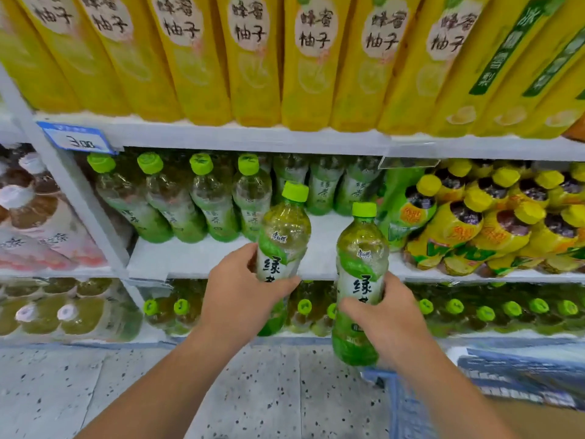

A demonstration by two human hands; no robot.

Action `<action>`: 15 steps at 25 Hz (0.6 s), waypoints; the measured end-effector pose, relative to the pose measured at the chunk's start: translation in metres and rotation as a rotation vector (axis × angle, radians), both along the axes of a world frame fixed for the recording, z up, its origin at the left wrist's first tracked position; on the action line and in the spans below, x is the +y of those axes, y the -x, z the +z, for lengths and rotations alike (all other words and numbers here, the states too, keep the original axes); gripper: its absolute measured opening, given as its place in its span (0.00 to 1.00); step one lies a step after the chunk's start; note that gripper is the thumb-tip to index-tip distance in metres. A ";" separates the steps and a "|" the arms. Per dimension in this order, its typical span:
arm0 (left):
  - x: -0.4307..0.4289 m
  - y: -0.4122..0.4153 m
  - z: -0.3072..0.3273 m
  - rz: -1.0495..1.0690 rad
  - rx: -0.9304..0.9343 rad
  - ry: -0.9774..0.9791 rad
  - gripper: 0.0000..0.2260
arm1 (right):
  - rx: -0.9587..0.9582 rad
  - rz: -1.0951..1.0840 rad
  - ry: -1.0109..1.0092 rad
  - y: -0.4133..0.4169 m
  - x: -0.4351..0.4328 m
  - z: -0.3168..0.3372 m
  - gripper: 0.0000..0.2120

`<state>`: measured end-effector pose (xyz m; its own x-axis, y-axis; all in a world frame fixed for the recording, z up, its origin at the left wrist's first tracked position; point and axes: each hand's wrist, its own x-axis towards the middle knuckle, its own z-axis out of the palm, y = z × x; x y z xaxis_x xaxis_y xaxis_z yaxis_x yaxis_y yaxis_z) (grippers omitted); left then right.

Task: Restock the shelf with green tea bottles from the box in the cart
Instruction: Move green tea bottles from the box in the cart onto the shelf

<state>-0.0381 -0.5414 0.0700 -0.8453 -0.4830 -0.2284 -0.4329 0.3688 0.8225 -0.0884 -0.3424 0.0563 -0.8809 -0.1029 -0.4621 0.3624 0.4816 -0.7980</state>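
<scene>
My left hand [240,296] grips a green tea bottle [283,236] round its label, upright, in front of the white middle shelf [196,258]. My right hand [383,318] grips a second green tea bottle [361,264] by its middle, a little lower and to the right. Both bottles have lime-green caps and hang in the air just before the shelf's front edge. A row of the same green tea bottles [177,204] stands further back on that shelf. The shelf front behind the two held bottles is bare white board.
Yellow-capped bottles [474,223] fill the shelf's right part. Tall yellow bottles [253,58] stand on the shelf above, more green-capped bottles [474,308] on the one below. A blue cart edge [512,378] shows at the lower right over speckled floor [95,391]. A price tag [79,141] hangs at left.
</scene>
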 end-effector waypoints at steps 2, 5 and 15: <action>-0.001 0.018 -0.025 0.016 0.039 0.004 0.13 | 0.035 -0.018 -0.024 0.017 -0.003 -0.024 0.14; -0.002 0.043 -0.051 0.049 0.126 0.023 0.12 | 0.148 -0.021 -0.062 0.047 -0.012 -0.048 0.15; 0.003 0.098 -0.105 0.091 0.385 0.099 0.15 | 0.449 0.031 0.089 0.108 -0.043 -0.099 0.24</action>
